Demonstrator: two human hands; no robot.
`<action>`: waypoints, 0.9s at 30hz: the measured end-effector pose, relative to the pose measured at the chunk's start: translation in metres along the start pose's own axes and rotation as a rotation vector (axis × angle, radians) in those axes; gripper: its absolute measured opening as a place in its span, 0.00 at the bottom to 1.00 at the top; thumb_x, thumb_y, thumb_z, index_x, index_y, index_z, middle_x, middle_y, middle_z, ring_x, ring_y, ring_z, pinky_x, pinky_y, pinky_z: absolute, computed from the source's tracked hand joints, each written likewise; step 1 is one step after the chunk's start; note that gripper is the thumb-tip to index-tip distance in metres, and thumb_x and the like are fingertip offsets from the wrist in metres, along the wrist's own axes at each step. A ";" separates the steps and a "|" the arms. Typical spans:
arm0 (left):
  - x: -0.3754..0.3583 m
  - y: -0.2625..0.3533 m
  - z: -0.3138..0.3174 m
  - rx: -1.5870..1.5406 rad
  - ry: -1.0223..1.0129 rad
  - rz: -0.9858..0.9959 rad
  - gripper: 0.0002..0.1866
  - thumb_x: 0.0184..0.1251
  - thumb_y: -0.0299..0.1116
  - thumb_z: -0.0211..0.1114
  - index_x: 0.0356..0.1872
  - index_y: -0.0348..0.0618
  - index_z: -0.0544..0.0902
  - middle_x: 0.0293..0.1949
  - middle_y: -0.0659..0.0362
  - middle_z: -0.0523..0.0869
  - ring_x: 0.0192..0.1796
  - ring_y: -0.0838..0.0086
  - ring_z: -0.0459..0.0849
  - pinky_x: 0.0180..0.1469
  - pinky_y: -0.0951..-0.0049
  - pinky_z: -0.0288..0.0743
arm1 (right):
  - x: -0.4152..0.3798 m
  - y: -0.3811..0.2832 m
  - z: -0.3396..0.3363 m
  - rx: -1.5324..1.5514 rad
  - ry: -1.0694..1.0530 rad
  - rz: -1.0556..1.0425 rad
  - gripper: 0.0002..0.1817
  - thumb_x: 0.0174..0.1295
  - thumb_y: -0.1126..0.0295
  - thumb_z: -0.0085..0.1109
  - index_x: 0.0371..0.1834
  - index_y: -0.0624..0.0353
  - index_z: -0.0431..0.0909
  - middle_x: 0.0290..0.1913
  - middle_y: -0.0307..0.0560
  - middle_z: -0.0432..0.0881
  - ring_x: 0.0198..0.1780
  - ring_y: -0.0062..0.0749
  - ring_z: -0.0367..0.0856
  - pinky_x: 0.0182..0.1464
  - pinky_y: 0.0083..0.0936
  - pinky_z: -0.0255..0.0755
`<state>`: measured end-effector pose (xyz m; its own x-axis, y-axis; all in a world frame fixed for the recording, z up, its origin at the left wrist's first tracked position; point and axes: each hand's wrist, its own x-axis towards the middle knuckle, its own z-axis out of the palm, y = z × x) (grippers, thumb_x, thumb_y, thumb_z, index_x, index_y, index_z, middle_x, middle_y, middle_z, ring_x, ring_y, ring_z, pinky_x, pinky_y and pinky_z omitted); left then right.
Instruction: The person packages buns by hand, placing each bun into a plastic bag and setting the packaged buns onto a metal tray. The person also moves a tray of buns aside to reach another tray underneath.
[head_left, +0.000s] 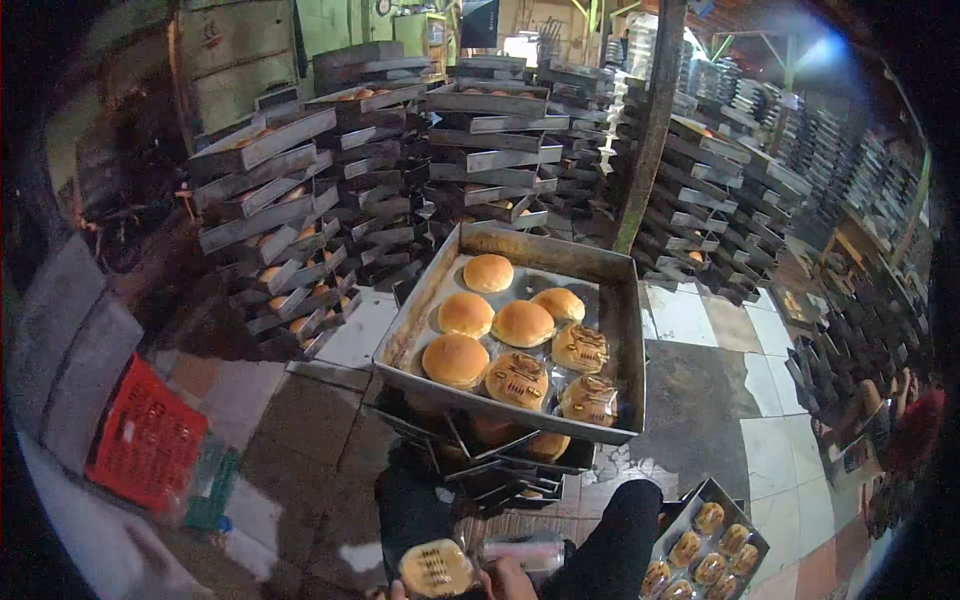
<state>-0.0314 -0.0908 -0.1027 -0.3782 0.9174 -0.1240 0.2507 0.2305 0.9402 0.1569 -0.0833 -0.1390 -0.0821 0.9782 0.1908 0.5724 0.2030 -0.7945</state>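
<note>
Low in the head view, a bun in a clear printed wrapper (437, 568) lies between my hands above my lap. Only the fingertips of my left hand (392, 593) show at the bottom edge, closed against the wrapper's lower left. My right hand (508, 580) has its fingers closed at the right edge of the wrapper. Just beyond it lies a bundle of clear printed bags (524, 551). In front of me a metal tray (400, 345) holds several bare buns (456, 360) at left and back, and 3 wrapped buns (517, 380) at the front right.
Beneath the tray are more stacked trays (500, 480). By my right knee, a smaller tray (755, 535) holds several wrapped buns. At left stands a red crate (148, 435). Tall tray stacks (490, 150) and a post (652, 130) stand behind. Another person (915, 430) is at far right.
</note>
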 end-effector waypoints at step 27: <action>0.042 0.022 0.120 0.084 -0.718 0.090 0.14 0.60 0.35 0.59 0.42 0.36 0.74 0.46 0.52 0.73 0.45 0.71 0.74 0.45 0.72 0.69 | -0.068 0.132 -0.004 -0.530 -0.106 -0.267 0.23 0.57 0.60 0.45 0.57 0.54 0.65 0.59 0.56 0.62 0.63 0.52 0.57 0.64 0.49 0.48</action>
<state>0.0649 -0.0080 -0.1252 0.3181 0.9138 -0.2527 0.3322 0.1422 0.9324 0.2416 -0.1229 -0.2541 -0.3445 0.9009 0.2639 0.8473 0.4195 -0.3258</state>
